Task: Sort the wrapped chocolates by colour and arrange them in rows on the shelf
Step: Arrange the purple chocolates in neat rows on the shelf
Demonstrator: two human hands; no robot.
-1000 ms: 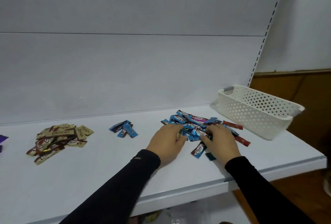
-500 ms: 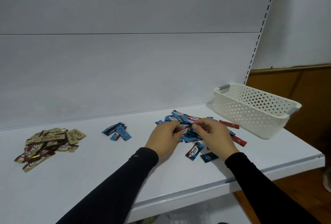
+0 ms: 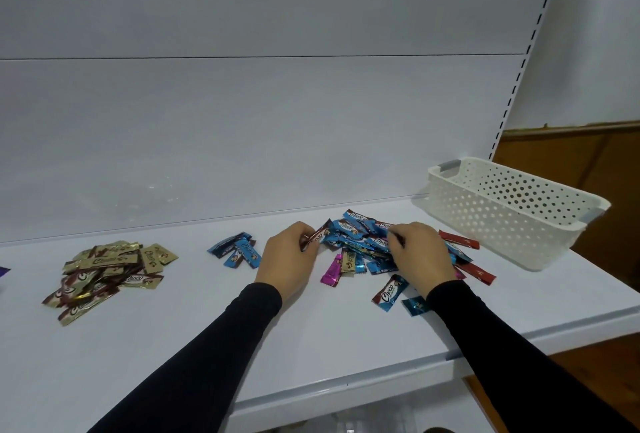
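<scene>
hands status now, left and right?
Left hand: pinching a brown-ended chocolate.
Right hand: fingers curled into the mixed pile; grip cannot be told.

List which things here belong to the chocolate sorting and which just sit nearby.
Job:
mixed pile
gold pile
blue group
brown-ended chocolate in left hand
right hand
shelf

Nearby:
white basket
wooden panel

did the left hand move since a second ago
Yes. The left hand has lifted out of the mixed pile and drawn slightly left, away from the white basket; it now pinches a brown-ended chocolate at the pile's left edge.
</scene>
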